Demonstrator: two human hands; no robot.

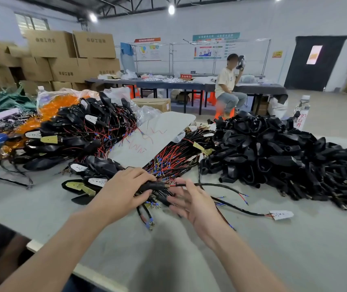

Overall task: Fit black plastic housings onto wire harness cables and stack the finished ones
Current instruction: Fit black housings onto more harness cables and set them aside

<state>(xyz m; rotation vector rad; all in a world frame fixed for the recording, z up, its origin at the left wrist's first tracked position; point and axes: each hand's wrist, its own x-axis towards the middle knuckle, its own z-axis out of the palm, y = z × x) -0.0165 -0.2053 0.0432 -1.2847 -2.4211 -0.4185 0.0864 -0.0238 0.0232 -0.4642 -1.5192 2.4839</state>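
L hand (124, 190) was clamped round a smooth black plastic housing (151, 185), fingers curled over its tapered body, narrow neck pointing R. Out of the neck came a thin black sheathed cable (221, 185) w/ a bit of red wire showing at the mouth. It curved off over the table and split into red & black leads w/ blue crimp ends. R hand (191, 200) was spread, fingers relaxed & apart, index tip touching the cable just past the neck, not curled round it. Beneath the hands lay more loose cables, one ending in a flat white pointed tag (281, 214). Just behind, a thick bundle of red/black harness wires (174, 159) fanned out, touching a big glossy heap of empty black housings (273, 154) on the R. On the L sat a tangled stack of fitted harnesses (84, 127) w/ white & brass-coloured plates. Btwn stack & bundle lay a pale rounded-corner sheet (162, 127) w/ red scribbles. The matt grey tabletop (295, 245) was bare in front & to the R of the hands, down to its pale near edge at lower L. Crinkled orange plastic bags (58, 106) and brown cardboard boxes (62, 51) stood behind the stack.
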